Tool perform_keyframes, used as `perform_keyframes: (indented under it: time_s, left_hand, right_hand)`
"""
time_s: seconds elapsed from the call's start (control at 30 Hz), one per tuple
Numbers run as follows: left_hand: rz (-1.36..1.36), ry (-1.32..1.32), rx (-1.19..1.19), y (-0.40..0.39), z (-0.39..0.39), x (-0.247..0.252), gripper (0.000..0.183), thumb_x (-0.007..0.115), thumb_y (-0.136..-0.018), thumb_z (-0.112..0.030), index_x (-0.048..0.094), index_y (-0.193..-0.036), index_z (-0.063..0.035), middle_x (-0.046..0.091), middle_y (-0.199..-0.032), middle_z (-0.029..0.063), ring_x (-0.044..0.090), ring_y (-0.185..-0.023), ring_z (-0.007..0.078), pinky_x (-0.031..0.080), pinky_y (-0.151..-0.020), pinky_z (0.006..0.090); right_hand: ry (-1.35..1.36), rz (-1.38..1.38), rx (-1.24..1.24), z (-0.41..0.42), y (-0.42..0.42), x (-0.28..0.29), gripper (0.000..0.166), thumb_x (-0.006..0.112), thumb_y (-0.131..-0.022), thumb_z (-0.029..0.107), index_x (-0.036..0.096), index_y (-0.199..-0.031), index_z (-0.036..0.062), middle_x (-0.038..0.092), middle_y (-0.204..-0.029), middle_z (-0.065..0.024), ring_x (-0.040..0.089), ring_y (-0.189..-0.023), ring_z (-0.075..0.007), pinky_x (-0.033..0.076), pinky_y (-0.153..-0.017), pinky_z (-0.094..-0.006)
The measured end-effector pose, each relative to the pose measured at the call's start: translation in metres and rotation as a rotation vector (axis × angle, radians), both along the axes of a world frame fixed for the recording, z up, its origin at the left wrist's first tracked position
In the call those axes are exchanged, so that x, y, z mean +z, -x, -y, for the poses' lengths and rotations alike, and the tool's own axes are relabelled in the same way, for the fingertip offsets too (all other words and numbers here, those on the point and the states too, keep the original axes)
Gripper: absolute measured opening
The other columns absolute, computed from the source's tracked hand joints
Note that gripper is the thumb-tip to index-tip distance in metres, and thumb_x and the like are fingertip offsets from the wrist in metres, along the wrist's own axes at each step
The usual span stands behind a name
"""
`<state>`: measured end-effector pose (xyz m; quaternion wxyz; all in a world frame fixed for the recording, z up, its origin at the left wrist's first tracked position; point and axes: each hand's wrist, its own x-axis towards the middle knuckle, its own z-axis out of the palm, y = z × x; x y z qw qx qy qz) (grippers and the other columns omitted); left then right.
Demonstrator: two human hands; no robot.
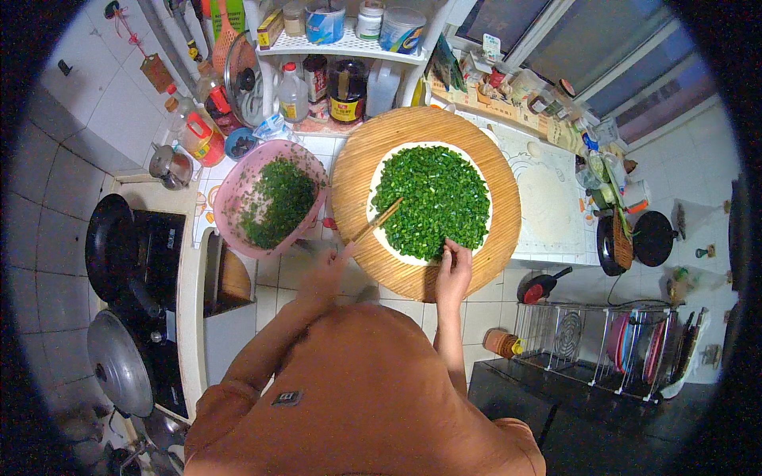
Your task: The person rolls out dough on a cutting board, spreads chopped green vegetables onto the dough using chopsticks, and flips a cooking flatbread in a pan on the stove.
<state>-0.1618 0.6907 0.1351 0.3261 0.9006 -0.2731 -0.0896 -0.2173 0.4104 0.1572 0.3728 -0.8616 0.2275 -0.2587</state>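
Note:
A thin round sheet of pale dough [372, 229] lies on a round wooden board [503, 178]. Chopped green leaves, perhaps chives, [434, 196] cover nearly all of it, leaving a narrow bare rim. My left hand [327, 265], somewhat blurred, grips a pair of wooden chopsticks [381, 219] whose tips reach over the greens from the left. At the near right edge of the filling, my right hand [455, 265] has its thumb and fingertips drawn together on the greens. Whether a bit of green is pinched there is hidden.
Left of the board stands a pink plastic basin [229, 196] with more chopped greens. A floury white mat [547, 208] lies to the right. Bottles and jars crowd a white shelf [345, 50] behind. A gas stove [161, 250] with pans is at far left, a dish rack [571, 333] at right.

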Motion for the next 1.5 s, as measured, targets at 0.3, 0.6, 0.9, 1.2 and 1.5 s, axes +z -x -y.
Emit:
perform_keyframes:
  time_s: [0.3,0.6,0.9,1.2,1.5]
  left_hand:
    - [0.032,0.074,0.016,0.003,0.008,0.032,0.057,0.050,-0.096,-0.008,0.044,-0.152,-0.0211,0.056,-0.114,0.0175,0.064,-0.099,0.0373,0.054,-0.083,0.0473]
    - [0.011,0.078,0.164,-0.012,0.007,0.018,0.061,0.051,-0.093,-0.004,0.045,-0.151,-0.0212,0.055,-0.121,0.0188,0.063,-0.099,0.0415,0.054,-0.079,0.0502]
    - [0.019,-0.277,0.675,-0.039,-0.112,0.007,0.032,0.056,-0.092,-0.006,0.059,-0.123,-0.0076,0.056,-0.112,0.0192,0.064,-0.102,0.0408,0.055,-0.079,0.0518]
    - [0.270,-0.251,0.539,-0.043,-0.121,-0.043,0.023,0.065,-0.087,-0.018,0.068,-0.108,-0.0068,0.061,-0.116,0.0178,0.058,-0.112,0.0368,0.051,-0.090,0.0486]
    - [0.373,-0.064,0.187,-0.006,-0.074,-0.037,0.049,0.069,-0.088,-0.025,0.060,-0.134,-0.0085,0.052,-0.139,0.0117,0.050,-0.125,0.0326,0.043,-0.106,0.0465]
  right_hand:
    - [-0.126,-0.065,-0.057,0.002,-0.006,0.011,0.015,0.058,-0.098,0.004,0.068,-0.109,0.0016,0.066,-0.102,-0.0140,0.065,-0.096,-0.0262,0.051,-0.085,-0.0365]
    - [0.367,0.048,0.087,-0.002,-0.024,0.020,0.058,0.060,-0.073,-0.007,0.061,-0.129,0.0054,0.050,-0.145,-0.0205,0.040,-0.137,-0.0400,0.026,-0.117,-0.0537]
    - [0.109,0.106,0.148,-0.041,-0.041,0.009,0.023,0.064,-0.082,-0.008,0.064,-0.104,0.0000,0.056,-0.094,-0.0067,0.049,-0.078,-0.0162,0.044,-0.074,-0.0296]
    - [0.093,0.006,0.219,-0.071,-0.057,0.008,0.024,0.069,-0.089,0.004,0.066,-0.113,0.0017,0.067,-0.099,-0.0110,0.061,-0.091,-0.0255,0.049,-0.084,-0.0372]
    - [0.540,0.063,-0.130,-0.063,-0.064,0.018,0.063,0.057,-0.072,-0.010,0.058,-0.134,0.0016,0.061,-0.131,-0.0177,0.056,-0.121,-0.0318,0.044,-0.104,-0.0405]
